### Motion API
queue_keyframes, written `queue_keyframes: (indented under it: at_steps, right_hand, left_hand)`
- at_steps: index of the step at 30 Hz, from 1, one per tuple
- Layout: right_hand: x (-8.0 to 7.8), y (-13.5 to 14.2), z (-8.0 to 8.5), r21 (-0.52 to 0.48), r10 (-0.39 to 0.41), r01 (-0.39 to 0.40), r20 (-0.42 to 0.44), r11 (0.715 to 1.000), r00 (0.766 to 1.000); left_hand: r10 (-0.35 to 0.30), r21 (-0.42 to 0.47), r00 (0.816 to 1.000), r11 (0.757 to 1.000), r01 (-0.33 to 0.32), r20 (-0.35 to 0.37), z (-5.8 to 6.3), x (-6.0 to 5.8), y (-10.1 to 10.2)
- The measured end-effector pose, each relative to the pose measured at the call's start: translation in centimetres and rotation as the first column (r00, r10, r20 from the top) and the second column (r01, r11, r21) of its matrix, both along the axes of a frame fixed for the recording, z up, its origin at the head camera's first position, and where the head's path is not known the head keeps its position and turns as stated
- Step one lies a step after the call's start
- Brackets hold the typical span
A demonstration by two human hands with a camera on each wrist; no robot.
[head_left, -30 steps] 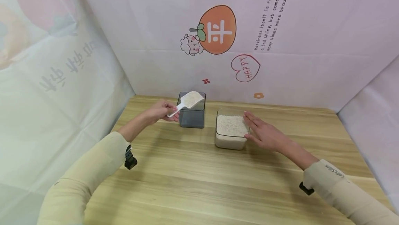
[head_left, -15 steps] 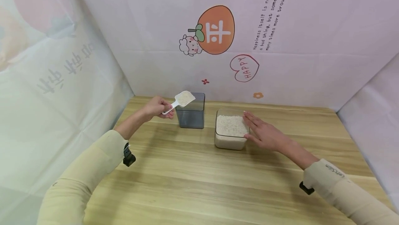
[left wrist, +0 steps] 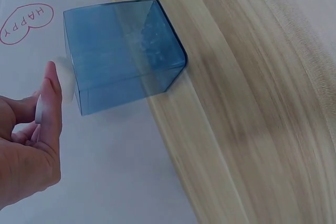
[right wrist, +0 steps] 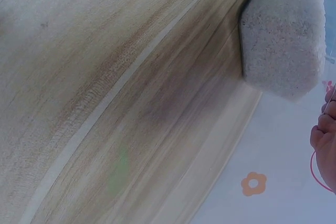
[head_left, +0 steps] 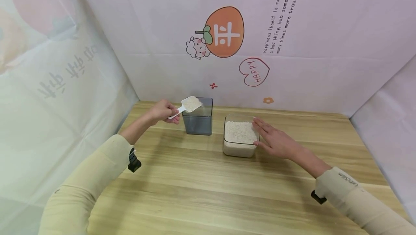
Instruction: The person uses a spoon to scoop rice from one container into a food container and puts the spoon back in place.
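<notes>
My left hand (head_left: 162, 112) pinches the handle of a white scoop (head_left: 177, 113) heaped with white rice (head_left: 193, 103). The scoop's bowl is tilted over the left part of a grey-blue see-through container (head_left: 199, 125). Pale specks show low inside that container (left wrist: 152, 43) in the left wrist view, where the scoop is mostly hidden behind my fingers. To the right stands a clear square container (head_left: 238, 151), filled most of the way with rice. My right hand (head_left: 276, 141) rests against its right rim, fingers extended and thumb at the near corner.
Both containers stand near the back of a wooden table (head_left: 195, 191). A printed white cloth (head_left: 162, 65) hangs right behind them, and more cloth closes in the left and right sides.
The left hand has drawn the scoop a little to the left, and its bowl has tipped slightly towards the grey-blue container. My right hand keeps its place on the rim.
</notes>
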State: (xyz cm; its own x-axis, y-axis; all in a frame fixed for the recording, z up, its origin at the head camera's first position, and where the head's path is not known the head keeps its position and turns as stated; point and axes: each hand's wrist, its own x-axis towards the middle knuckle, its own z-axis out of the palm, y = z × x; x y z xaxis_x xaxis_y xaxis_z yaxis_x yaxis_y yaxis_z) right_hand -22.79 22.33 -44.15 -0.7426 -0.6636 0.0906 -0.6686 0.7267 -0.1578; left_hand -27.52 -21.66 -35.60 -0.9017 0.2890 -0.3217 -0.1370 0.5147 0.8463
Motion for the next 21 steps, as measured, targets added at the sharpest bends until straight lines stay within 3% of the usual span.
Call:
queue_keyframes:
  at_steps: [21]
  right_hand:
    - [-0.14, -0.03, -0.05, 0.009, 0.007, -0.007, -0.005, 1.0, 1.0]
  left_hand:
    - [-0.022, -0.112, 0.995, 0.994, 0.011, -0.098, 0.35, -0.48, 0.46]
